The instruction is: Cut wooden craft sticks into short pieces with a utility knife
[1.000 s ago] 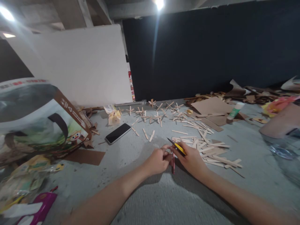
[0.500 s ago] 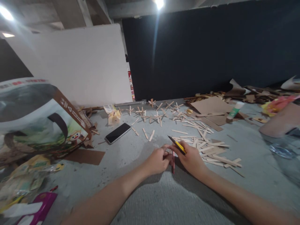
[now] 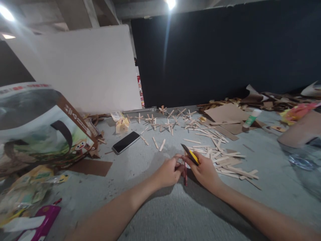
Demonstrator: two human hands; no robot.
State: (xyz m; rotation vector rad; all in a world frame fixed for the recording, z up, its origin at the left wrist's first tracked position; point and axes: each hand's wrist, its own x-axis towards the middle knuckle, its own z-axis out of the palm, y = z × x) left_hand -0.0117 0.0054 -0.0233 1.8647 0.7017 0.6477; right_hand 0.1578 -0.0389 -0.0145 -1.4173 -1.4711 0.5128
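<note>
My right hand [image 3: 204,170] is closed around a yellow and black cutter knife [image 3: 192,156], its dark tip pointing up and to the left. Close beside it, my left hand [image 3: 172,171] has its fingers curled round a thin red stick [image 3: 185,174] that points down toward me. The fingertips of both hands meet near the stick's upper end, which they partly hide. Just right of my right hand lies a pile of wooden craft sticks [image 3: 230,164]. Two single sticks [image 3: 162,145] lie beyond my left hand.
A phone [image 3: 125,142] lies left of centre. Crossed sticks [image 3: 169,125] spread farther back. At the left stand a large printed bag [image 3: 67,130] and a purple tool [image 3: 45,221]. Cardboard pieces [image 3: 225,113], a glue stick [image 3: 252,118] and a cardboard tube [image 3: 301,130] are at the right.
The cutter knife has tilted slightly in my right hand, showing more of its side. Both hands stay in nearly the same place.
</note>
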